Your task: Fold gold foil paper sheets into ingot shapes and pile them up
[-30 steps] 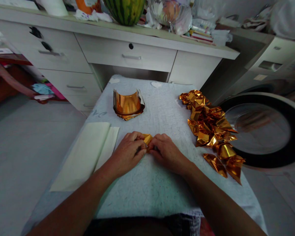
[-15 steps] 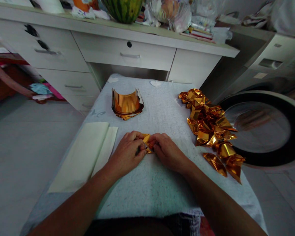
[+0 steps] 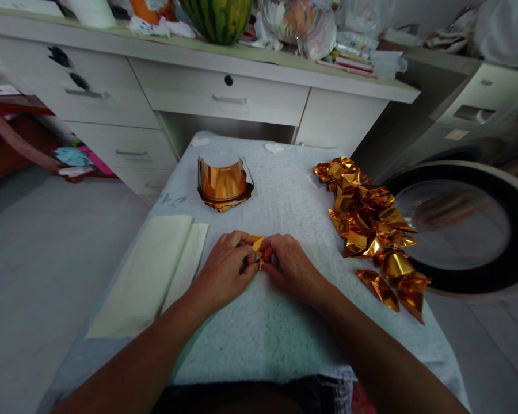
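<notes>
Between my hands, low over the cloth, is a small piece of shiny gold foil paper (image 3: 258, 244), mostly covered by fingers. My left hand (image 3: 231, 264) pinches its left side, thumb and fingers closed. On the opposite side my right hand (image 3: 291, 263) grips it with bent fingers. To the right lies a pile of folded gold foil pieces (image 3: 366, 218), with a pointed one (image 3: 377, 289) at its near end. A curved stack of gold foil sheets (image 3: 224, 183) rests farther back on the left. Folded pale yellow paper (image 3: 147, 276) lies beside my left forearm.
A pale blue cloth (image 3: 285, 190) covers the table. Beyond it stands a white drawer cabinet (image 3: 259, 95) with a watermelon (image 3: 218, 17) and bags on top. An open round washing machine door (image 3: 457, 227) sits close to the table's right edge.
My thumbs have shifted slightly on the foil, and less of its lower part shows between them. The pile, the foil stack and the yellow paper lie as before.
</notes>
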Motion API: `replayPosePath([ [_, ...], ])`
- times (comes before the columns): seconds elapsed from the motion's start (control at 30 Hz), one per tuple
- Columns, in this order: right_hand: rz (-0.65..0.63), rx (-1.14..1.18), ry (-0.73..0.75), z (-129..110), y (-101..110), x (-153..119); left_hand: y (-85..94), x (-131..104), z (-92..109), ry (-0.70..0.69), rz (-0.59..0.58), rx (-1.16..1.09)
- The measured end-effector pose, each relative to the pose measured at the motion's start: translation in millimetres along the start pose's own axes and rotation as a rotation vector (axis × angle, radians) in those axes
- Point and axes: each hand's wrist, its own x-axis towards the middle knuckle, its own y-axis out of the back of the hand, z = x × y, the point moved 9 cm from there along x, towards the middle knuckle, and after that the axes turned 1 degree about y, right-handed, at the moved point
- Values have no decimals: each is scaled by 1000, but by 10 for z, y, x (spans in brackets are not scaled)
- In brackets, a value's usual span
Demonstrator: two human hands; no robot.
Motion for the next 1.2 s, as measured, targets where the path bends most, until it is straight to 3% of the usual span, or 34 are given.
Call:
replayPosePath([
  [1.2,-6,-33,-15,-22,-26,-1,-21,10,42,-23,17,68],
])
